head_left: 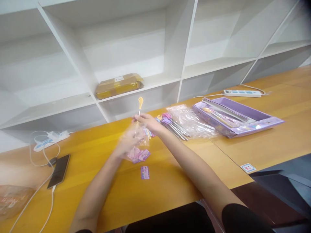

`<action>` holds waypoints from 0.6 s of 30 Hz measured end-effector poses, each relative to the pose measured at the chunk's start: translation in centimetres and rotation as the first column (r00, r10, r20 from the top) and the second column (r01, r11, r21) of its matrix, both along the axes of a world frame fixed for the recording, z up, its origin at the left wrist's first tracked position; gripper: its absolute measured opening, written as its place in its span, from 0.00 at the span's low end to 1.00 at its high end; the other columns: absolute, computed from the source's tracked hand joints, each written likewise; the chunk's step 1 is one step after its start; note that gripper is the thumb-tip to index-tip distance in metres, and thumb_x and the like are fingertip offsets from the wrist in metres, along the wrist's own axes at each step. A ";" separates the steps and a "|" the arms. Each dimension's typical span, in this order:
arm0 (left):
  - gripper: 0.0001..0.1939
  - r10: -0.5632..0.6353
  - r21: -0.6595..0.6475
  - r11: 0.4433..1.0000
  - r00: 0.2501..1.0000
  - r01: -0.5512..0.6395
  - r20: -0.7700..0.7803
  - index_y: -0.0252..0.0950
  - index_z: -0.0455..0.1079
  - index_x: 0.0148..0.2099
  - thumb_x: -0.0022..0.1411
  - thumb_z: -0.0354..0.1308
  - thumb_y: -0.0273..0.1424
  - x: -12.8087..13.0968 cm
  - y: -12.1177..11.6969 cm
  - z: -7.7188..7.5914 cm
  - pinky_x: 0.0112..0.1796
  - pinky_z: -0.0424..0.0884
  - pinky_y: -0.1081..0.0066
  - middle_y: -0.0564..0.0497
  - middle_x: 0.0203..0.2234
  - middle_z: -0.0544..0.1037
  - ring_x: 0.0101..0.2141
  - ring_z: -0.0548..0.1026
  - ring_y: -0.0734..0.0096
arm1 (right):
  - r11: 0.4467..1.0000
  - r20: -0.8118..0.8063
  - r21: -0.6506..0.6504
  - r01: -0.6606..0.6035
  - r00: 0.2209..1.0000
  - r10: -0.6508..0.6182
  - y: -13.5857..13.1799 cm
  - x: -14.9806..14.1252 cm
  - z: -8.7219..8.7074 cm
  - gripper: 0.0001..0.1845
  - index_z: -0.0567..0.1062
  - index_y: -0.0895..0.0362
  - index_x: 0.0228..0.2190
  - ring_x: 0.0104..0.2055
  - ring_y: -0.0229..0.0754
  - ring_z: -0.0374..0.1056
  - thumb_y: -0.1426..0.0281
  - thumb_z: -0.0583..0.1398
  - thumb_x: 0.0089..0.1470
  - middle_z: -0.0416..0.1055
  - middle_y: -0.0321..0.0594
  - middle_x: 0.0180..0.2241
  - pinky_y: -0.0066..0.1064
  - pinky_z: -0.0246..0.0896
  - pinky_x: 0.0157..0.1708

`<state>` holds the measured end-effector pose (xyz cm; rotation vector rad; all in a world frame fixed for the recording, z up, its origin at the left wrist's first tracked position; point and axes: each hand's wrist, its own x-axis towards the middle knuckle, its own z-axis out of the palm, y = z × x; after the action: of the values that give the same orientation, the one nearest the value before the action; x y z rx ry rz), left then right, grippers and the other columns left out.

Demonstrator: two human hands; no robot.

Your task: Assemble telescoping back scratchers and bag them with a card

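My right hand (147,121) is closed around the thin metal rod of a back scratcher, whose yellow hand-shaped head (140,102) points upward. Just below it, my left hand (128,139) is smeared by motion. A clear plastic bag (145,139) shows at its fingers, seemingly gripped there, though the exact hold is blurred. Beneath the hands lie several small pink and purple cards (139,154), with a single card (145,172) nearer to me. To the right of my right hand is a pile of back scratchers (173,124) with purple, pink and yellow heads and metal rods.
Clear plastic packaging (191,119) lies between the pile and an open purple box (257,131) holding wrapped items. Power strips (243,93) sit along the back. A phone (59,171) with a white cable lies left. A taped brown parcel (119,85) rests on the white shelf (160,83).
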<state>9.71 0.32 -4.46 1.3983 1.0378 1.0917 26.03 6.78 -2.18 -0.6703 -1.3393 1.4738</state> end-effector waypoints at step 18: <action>0.13 0.435 -0.316 0.899 0.691 -0.302 0.578 0.35 0.65 0.32 0.72 0.60 0.22 -3.4 5.4 -0.8 0.22 0.56 0.81 0.59 0.22 0.62 0.19 0.56 0.84 | 0.880 0.750 0.464 -0.097 0.571 -0.333 -3.2 7.5 4.4 0.26 0.80 0.55 0.35 0.32 0.42 0.65 0.52 0.52 0.75 0.74 0.38 0.29 0.34 0.55 0.36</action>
<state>6.34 5.69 -5.31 0.5624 0.8931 1.5728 33.51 3.60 2.24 -1.1720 -2.2108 0.6153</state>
